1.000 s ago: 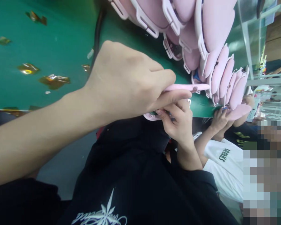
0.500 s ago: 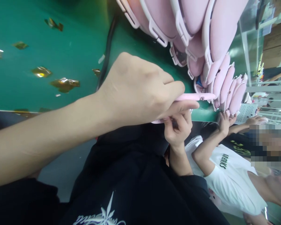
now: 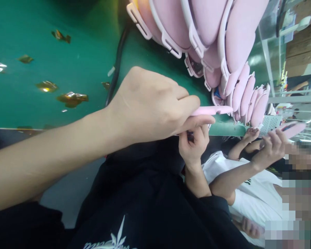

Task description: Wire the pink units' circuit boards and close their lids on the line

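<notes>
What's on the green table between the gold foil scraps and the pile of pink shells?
In the head view, a black cable runs across the green table between the gold foil scraps and the pink shells.

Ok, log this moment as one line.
left hand: grips pink part | right hand: holds it from below | pink stack on green table | co-worker's hand alongside

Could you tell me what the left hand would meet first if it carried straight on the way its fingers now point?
Probably the row of pink shells beyond the pink part the left hand holds; depth is unclear.
</notes>
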`<state>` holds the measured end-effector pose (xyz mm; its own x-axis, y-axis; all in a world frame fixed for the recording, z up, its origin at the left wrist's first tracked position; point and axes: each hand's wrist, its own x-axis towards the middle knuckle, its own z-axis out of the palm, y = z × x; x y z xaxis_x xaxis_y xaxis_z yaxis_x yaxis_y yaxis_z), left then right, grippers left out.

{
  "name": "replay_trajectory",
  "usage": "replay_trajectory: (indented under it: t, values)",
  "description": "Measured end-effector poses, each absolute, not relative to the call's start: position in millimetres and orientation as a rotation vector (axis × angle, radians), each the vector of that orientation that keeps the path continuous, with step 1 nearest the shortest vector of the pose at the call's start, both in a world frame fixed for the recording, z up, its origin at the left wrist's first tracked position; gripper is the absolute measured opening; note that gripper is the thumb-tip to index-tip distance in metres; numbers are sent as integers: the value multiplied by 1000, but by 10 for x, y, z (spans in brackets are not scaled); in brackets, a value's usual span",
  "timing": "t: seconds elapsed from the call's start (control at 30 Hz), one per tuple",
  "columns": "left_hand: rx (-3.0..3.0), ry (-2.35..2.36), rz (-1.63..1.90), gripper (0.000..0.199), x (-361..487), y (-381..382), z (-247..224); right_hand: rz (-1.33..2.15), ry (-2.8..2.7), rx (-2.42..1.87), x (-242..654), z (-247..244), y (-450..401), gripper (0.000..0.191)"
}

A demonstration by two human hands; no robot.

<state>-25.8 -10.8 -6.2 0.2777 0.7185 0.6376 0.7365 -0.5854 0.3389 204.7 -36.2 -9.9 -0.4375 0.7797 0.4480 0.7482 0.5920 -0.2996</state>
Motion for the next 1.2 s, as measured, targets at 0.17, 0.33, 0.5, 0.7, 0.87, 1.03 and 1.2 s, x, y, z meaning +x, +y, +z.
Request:
replay_trajectory:
  t: [0.17,0.33,0.5,0.7,0.87,1.03,1.2]
  values:
    - [-2651,-1528,-1174,63,-248,-83,-27,-6,-2430,-1193,2024,-1,-319,13]
    - [-2634,-1454,-1186,56,-243,-80,-41,-173,-2653,-1214,1978,154,-302,18]
    - [-2506,-1378,-1248,50,-235,-90,-106,-333,-2800,-1087,1969,220,-312,17]
    - [-2444,-1311,-1267,39,-293,-53,-166,-460,-2888,-904,1920,222,-277,16]
    - [-2403,-860,-1346,21,-289,-136,-18,-323,-2837,-865,2172,249,-326,12]
    - [-2792,-802,-1049,46,-136,-333,-192,-328,-2182,-866,2789,-155,-517,10]
    - [-2883,-916,-730,32,-64,-297,-283,-264,-2043,-1180,2996,-406,-474,49]
